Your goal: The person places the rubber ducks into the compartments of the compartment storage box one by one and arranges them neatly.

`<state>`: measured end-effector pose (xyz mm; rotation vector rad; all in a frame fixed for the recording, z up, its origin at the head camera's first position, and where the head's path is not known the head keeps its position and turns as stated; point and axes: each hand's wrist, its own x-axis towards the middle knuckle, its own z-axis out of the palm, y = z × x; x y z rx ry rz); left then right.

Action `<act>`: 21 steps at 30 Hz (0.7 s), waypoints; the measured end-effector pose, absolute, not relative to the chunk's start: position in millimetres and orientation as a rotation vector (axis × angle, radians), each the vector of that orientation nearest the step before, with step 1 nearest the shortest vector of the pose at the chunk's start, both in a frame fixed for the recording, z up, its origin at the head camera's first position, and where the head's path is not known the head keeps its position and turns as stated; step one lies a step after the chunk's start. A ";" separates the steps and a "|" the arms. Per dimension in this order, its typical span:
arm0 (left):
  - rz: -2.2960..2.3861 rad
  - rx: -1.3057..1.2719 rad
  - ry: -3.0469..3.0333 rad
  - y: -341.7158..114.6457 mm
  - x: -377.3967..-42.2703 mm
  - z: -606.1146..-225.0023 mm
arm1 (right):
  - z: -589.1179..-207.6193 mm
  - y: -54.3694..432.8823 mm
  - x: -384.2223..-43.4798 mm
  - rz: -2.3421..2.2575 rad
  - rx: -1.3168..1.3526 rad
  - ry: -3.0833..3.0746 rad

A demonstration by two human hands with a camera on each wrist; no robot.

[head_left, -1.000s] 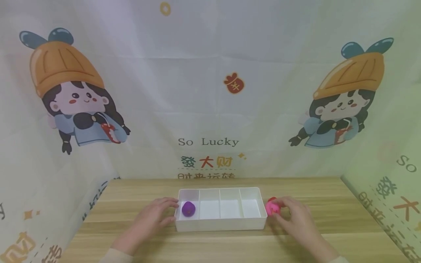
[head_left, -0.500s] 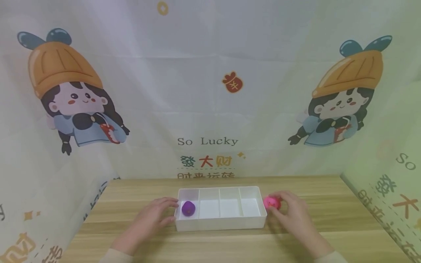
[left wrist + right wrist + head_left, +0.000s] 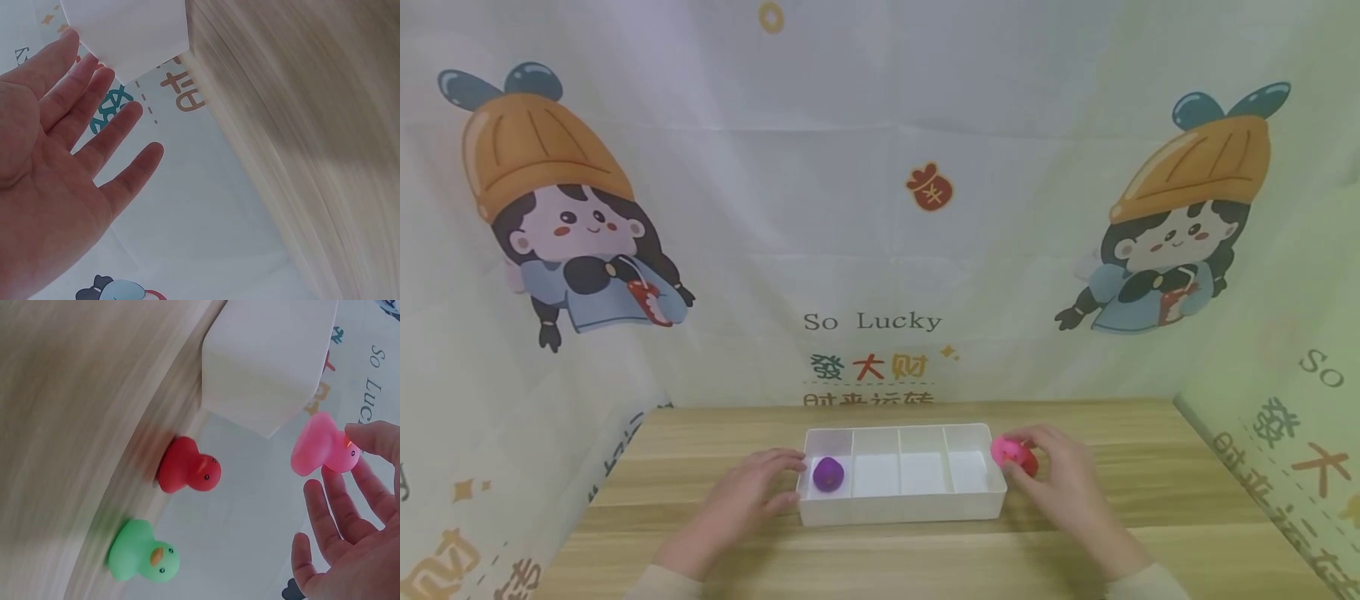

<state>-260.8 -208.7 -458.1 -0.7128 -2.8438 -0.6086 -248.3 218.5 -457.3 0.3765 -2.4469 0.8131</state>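
Observation:
My right hand (image 3: pixel 1063 479) pinches a pink rubber duck (image 3: pixel 315 447) by its head between thumb and fingers. It holds the duck above the table at the right end of a white divided box (image 3: pixel 902 508). In the leftmost compartment sits a purple rubber duck (image 3: pixel 828 475); the other compartments show only their white floors. My left hand (image 3: pixel 733 504) has its fingertips at the box's left end, and the left wrist view shows those fingers (image 3: pixel 94 94) extended and spread. Below the pink duck, a red rubber duck (image 3: pixel 187 465) rests on the table.
A green rubber duck (image 3: pixel 142 551) stands beside the red one in the right wrist view; my right hand hides it from the head view. Behind the wooden table (image 3: pixel 730 425) and along its sides hangs a printed cloth (image 3: pixel 760 208).
My right hand has lifted the pink duck and carried it up and left to the box's right end, uncovering more of the red duck. The left hand stays at the box.

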 end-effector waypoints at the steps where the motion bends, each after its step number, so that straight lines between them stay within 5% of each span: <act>1: -0.611 -0.714 -2.842 -208.7 -261.0 -458.0 | -456.9 216.9 -248.3 0.821 0.378 -2.451; 21: -0.594 -0.707 -2.847 -209.0 -262.9 -458.6 | -461.1 184.7 -253.2 0.890 0.426 -2.463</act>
